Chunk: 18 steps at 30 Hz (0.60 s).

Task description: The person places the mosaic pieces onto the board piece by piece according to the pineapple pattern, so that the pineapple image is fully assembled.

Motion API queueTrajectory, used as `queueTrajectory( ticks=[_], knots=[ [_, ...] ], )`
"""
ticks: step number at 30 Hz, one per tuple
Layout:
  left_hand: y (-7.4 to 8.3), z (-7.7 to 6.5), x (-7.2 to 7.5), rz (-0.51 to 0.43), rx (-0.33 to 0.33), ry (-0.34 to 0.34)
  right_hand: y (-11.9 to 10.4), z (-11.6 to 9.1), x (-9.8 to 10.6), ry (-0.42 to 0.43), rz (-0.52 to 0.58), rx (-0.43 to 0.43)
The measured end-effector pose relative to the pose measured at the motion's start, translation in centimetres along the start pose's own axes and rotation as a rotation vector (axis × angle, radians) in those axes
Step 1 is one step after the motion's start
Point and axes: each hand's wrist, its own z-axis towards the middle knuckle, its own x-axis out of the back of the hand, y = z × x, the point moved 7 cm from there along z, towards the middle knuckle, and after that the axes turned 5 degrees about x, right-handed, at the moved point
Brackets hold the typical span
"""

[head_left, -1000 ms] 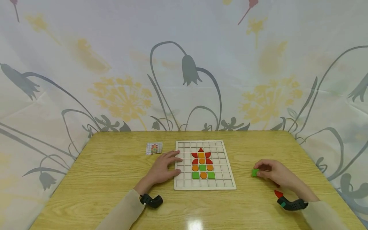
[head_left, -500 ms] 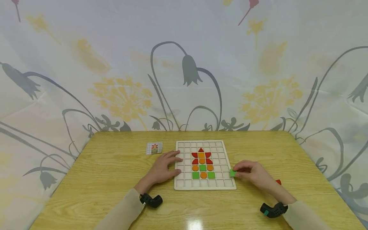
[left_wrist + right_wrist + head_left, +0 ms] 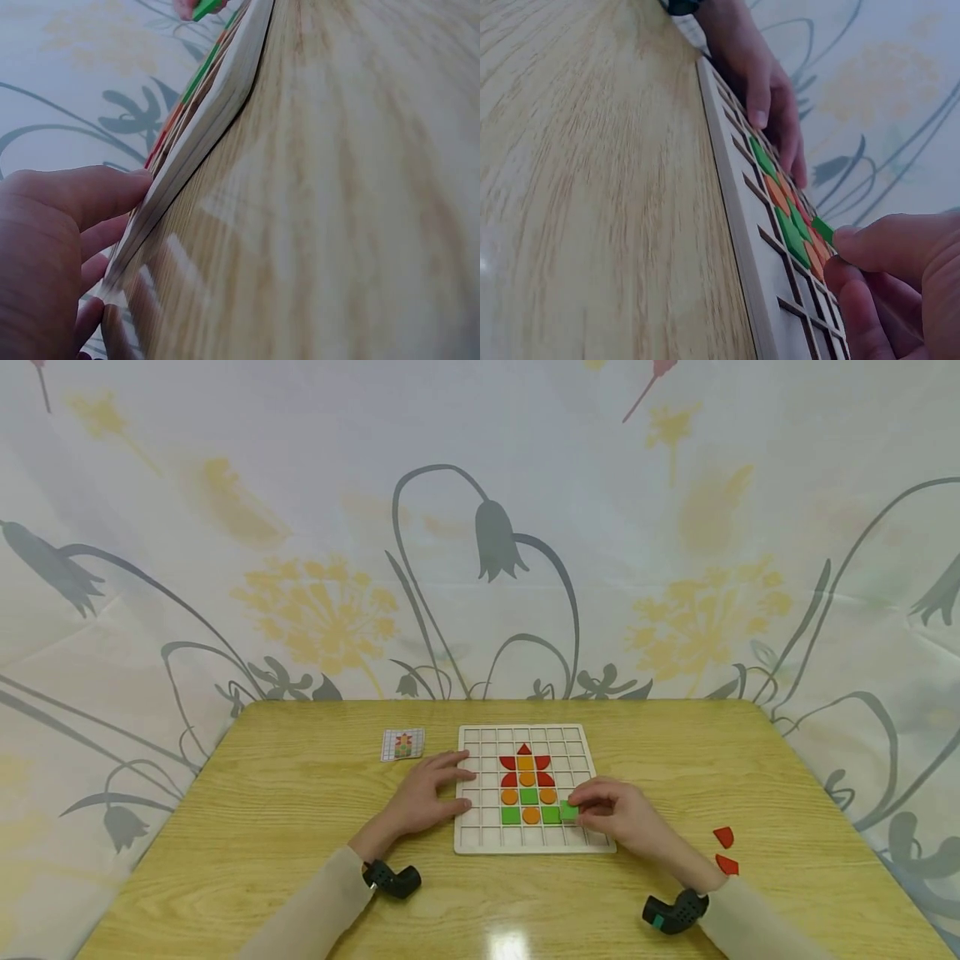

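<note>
In the head view my right hand (image 3: 626, 817) pinches a green square tile (image 3: 567, 811) between thumb and fingers, over the right part of the white grid board (image 3: 480, 837). The right wrist view shows this green tile (image 3: 823, 229) tilted above the board. My left hand (image 3: 422, 795) rests on the board's left edge, its fingers spread and fairly straight. Set in the middle cells are red pieces (image 3: 546, 781), orange pieces (image 3: 531, 816) and green squares (image 3: 511, 816), making a rocket-like figure. The held tile partly overlaps the lower right green square in the head view.
A small card (image 3: 402, 744) with a printed grid and a similar coloured figure lies left of the board. Two loose red pieces, an upper one (image 3: 723, 837) and a lower one (image 3: 727, 865), lie on the wooden table (image 3: 285, 793) near my right forearm.
My right hand has carried the green tile leftward, from the table at right to above the board. The two loose red pieces have come into fuller view. My left hand stays in place.
</note>
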Motion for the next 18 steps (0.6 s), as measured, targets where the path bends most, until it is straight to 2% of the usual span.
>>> queueTrajectory(
  ticks=[9,18],
  knots=[
    [0.0,0.0,0.0,-0.006,0.017,-0.012,-0.3,0.7,-2.0,-0.027,-0.010,0.001],
    [0.0,0.0,0.0,0.003,0.014,-0.008,-0.4,1.1,-3.2,-0.066,-0.105,0.069]
  ],
)
